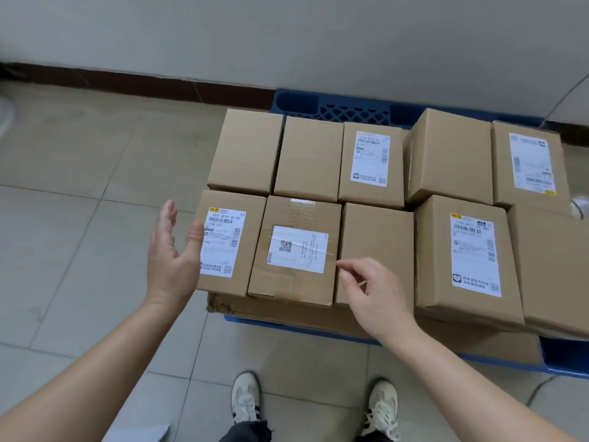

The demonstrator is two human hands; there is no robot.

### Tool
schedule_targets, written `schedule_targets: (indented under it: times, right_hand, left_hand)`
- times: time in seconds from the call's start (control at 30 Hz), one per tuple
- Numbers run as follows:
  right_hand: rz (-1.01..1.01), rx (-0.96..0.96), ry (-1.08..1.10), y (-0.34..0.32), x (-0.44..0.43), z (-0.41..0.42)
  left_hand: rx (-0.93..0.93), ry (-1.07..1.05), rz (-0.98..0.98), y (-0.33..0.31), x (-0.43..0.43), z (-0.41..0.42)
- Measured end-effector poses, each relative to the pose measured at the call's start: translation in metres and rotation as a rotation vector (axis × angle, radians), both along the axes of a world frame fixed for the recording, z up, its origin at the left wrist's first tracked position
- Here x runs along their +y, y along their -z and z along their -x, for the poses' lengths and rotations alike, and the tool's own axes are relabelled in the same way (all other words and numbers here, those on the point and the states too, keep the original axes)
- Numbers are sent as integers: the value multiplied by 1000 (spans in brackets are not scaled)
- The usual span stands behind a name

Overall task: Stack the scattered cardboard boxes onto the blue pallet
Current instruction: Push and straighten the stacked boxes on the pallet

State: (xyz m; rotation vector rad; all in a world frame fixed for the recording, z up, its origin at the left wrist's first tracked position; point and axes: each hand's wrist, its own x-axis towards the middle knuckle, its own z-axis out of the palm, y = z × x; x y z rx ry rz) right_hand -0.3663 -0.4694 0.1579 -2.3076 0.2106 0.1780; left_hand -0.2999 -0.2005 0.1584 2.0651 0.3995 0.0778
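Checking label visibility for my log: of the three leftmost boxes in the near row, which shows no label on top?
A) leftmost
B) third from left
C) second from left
B: the third box has a bare top, while the leftmost box bears a barcode label and the second box a QR-code label.

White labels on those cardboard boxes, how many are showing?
5. Back row: middle label and far-right label. Front row: leftmost label, QR-code label beside it, right label. More may sit on hidden faces.
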Motion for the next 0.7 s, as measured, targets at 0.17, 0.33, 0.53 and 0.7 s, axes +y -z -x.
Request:
schedule_targets:
  times: [0.17,0.33,0.53,0.7]
  right_hand:
    - [-4,-8,-145,2,-20,12]
    - [27,-64,-296,11,-36,24]
    - [176,-160,-386,34,-49,35]
    - [233,-311,-431,53,-50,50]
  left_hand:
    - [-13,-129,-43,7,-27,34]
    - [4,-266,-70,24,-42,70]
    - [88,-327,-121,49,-44,105]
    - [213,-312,-138,75,-35,123]
